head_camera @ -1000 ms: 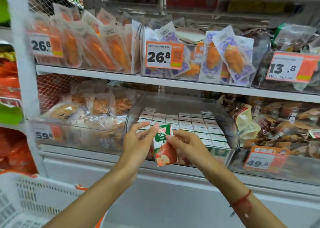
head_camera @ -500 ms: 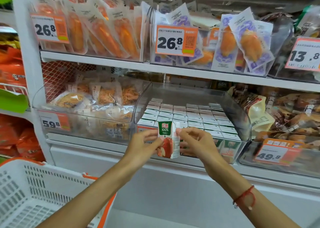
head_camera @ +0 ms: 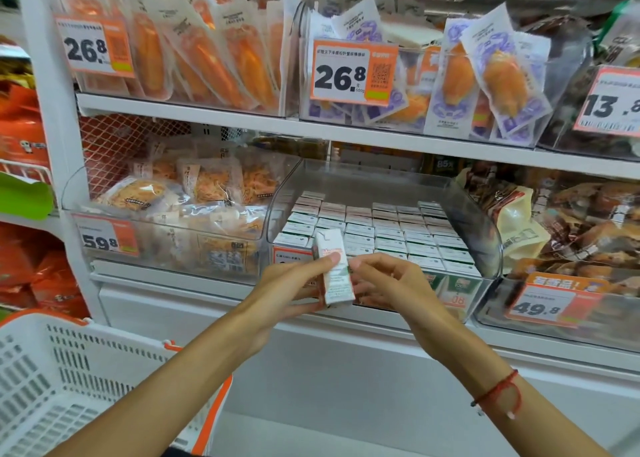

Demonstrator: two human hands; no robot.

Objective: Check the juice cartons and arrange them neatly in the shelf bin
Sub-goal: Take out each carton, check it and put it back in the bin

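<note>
I hold one juice carton [head_camera: 333, 273] upright in front of the clear shelf bin [head_camera: 478, 228], its printed back panel toward me, text too small to read. My left hand [head_camera: 291, 290] grips its side with fingers curled; my right hand [head_camera: 391, 283] pinches its right edge. Rows of cartons [head_camera: 381, 234] fill the bin. Orange price tags read 26.8 [head_camera: 353, 73], 59.8 [head_camera: 104, 238] and 49.8 [head_camera: 547, 304].
</note>
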